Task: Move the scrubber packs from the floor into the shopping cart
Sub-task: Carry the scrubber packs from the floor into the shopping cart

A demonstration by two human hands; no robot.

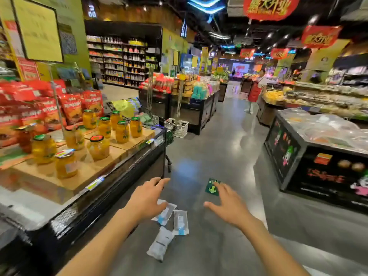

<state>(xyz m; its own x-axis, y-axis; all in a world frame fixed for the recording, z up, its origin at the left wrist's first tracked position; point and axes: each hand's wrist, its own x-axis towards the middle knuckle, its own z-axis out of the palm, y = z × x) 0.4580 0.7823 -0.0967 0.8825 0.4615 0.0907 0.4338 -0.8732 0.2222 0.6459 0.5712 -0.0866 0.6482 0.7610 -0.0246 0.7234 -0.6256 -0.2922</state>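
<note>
Three scrubber packs [169, 226] lying on the floor [219, 146], near centre. Left hand [146, 198] and right hand [227, 204] hovering above them, fingers spread wide, gripping nothing. Shopping cart [159, 124] sitting further off left, behind jar display [83, 156].

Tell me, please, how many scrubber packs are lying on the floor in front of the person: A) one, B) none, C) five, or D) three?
D: three clear packs lie on the grey floor between the outstretched arms, one partly under the left hand, one beside it, and one nearer the camera; the right hand holds nothing.
</note>
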